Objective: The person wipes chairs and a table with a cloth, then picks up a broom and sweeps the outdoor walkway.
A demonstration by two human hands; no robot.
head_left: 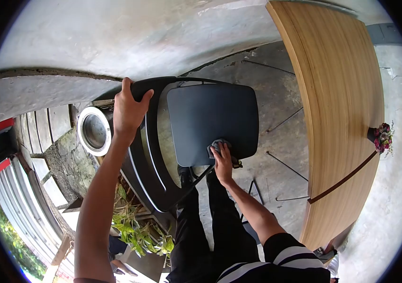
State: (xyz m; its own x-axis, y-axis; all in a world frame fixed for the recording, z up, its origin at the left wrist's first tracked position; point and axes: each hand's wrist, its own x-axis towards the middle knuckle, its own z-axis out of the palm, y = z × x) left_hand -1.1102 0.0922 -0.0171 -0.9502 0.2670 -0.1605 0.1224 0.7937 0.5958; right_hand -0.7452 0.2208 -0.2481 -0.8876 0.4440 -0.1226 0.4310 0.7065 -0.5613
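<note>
A black chair with a flat seat (210, 115) and a slatted backrest (151, 141) stands in front of me. My left hand (132, 108) is closed around the top end of the backrest, thumb apart from the fingers. On the near part of the seat, my right hand (222, 162) presses a dark grey cloth (219, 145) against the surface. Part of that cloth is hidden under the fingers. A small dark and yellowish item (237, 163) shows beside the right hand at the seat's edge; I cannot make out what it is.
A long wooden table (342, 94) stands on the right, with a small flower pot (381, 137) on it. Thin metal legs (286, 120) reach over the concrete floor. To the left are a round metal-rimmed bin (94, 131) and a leafy plant (137, 228). A wall (139, 37) runs along the far side.
</note>
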